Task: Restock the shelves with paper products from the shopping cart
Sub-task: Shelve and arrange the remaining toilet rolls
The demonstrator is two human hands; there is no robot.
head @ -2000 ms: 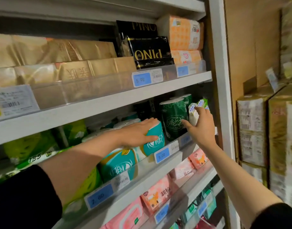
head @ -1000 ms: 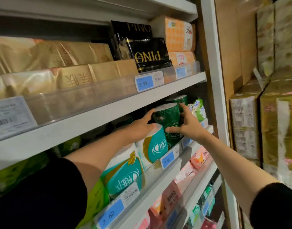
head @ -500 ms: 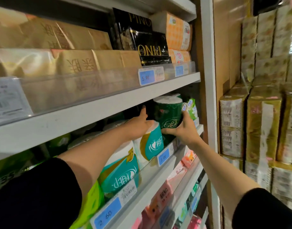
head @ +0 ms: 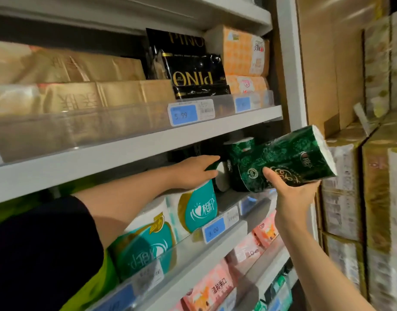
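- Right hand (head: 292, 194) nearest: grip curled under dark green tissue pack (head: 289, 158), thumb on its face; pack tilted, outside the shelf (head: 229, 215) front, likely angled for insertion.
- Left hand (head: 194, 172) farther in: fingers spread flat atop teal roll (head: 198, 211), apparently steadying it; fingertips blurred.
- Deepest: green rolls (head: 239, 151) half hidden; shopping cart out of view.

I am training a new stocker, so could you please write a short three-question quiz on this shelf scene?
1. True or false: the right hand holds the dark green roll pack tilted, outside the shelf.
2. Which price tag is nearest the teal-and-white roll? A) 5.99 B) 3.00
3. Fill in: the left hand reaches into the ___ shelf, under the black PINO packs.

Key: 1 true; 2 B; 3 middle.
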